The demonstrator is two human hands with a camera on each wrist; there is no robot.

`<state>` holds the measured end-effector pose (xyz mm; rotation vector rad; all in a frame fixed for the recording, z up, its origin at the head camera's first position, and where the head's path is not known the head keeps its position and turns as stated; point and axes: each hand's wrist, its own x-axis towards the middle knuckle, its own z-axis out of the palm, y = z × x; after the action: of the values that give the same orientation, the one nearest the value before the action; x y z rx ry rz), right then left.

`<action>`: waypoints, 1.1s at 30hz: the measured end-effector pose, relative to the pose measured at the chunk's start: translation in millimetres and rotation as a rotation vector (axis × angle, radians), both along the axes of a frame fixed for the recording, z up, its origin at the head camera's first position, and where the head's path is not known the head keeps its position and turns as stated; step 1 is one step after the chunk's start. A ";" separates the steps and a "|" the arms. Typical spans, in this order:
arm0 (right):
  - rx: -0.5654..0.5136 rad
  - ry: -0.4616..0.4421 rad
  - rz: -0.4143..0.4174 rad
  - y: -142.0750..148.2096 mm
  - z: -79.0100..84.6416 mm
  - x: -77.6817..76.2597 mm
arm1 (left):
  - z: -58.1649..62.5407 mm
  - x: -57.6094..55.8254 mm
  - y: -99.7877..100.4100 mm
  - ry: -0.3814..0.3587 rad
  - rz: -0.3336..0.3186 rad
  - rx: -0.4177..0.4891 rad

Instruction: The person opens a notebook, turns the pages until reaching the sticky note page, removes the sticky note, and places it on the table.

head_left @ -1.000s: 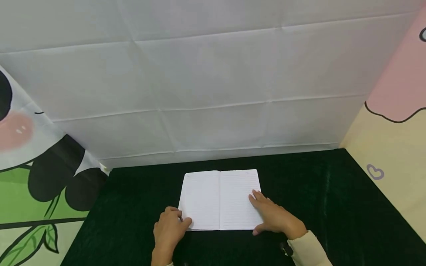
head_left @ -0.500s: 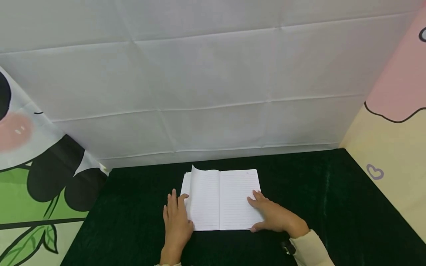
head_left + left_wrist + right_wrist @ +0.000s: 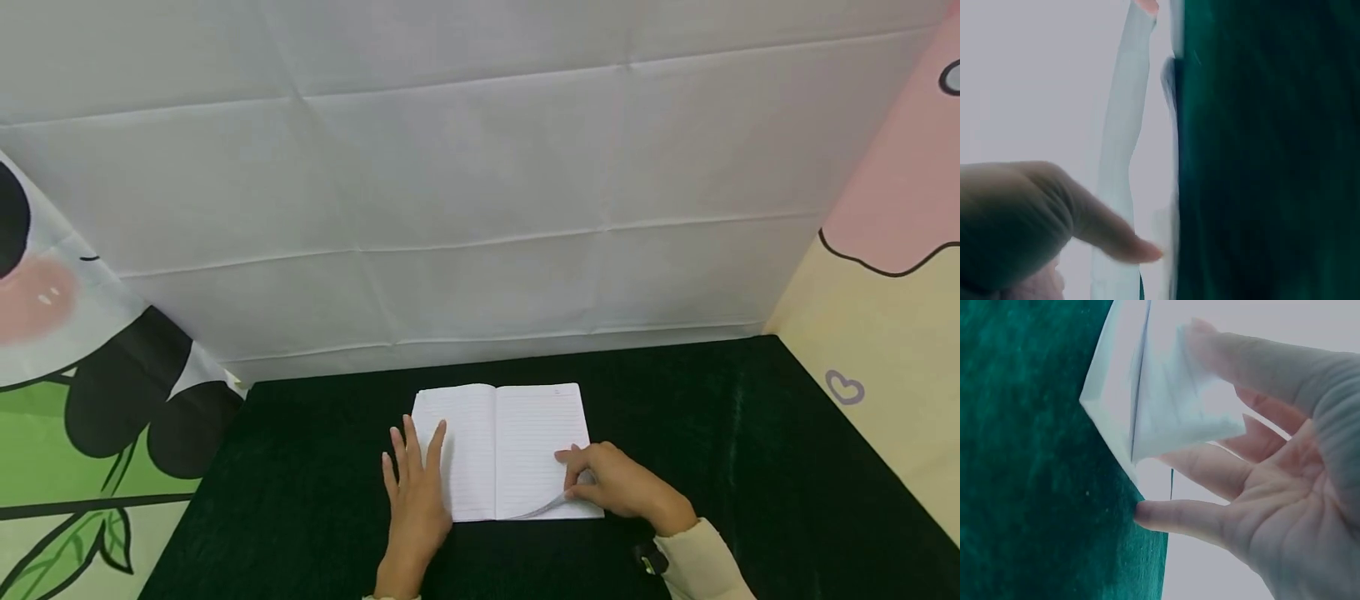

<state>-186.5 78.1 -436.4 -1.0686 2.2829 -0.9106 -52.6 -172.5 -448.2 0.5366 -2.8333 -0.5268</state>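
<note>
An open notebook (image 3: 528, 433) with ruled white pages lies flat near the front of the table. My left hand (image 3: 418, 504) lies over the lower left of its left page, fingers straight and spread. In the left wrist view, the thumb (image 3: 1107, 228) reaches toward the notebook's bottom edge. At the notebook's lower right, my right hand (image 3: 628, 487) pinches the corner of the right page, which curls up off the sheets below. The right wrist view shows that page corner (image 3: 1191, 419) bent up between thumb and fingers.
Dark green cloth (image 3: 697, 417) covers the table around the notebook. A white fabric backdrop (image 3: 480, 200) rises behind it, with printed panels showing a cartoon on the left (image 3: 45, 367) and right (image 3: 892, 333).
A page has turned over and settled on the left side. My left hand has shifted right, onto the left page, and spread its fingers. My right hand has curled and lifted the right page's corner.
</note>
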 end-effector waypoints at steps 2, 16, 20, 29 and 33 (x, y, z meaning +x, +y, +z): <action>0.000 0.000 0.001 -1.2 -0.7 1.4 | -0.2 -1.3 5.5 -0.019 -0.072 0.035; 0.000 0.092 0.014 -4.0 -4.0 3.8 | -10.4 -6.4 40.3 -0.149 -0.382 0.277; 0.016 0.090 0.020 -4.6 -2.8 3.1 | -10.6 -8.0 42.1 -0.139 -0.362 0.283; 0.035 0.097 -0.035 -5.2 -0.3 4.0 | -6.7 -8.3 42.1 -0.110 -0.343 0.255; 0.029 0.094 -0.079 -7.1 0.4 5.4 | -7.7 -8.0 42.8 -0.111 -0.332 0.214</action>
<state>-181.1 71.0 -436.0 -1.0364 2.4231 -0.8718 -60.6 -129.7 -455.9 0.1286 -3.0071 -0.8925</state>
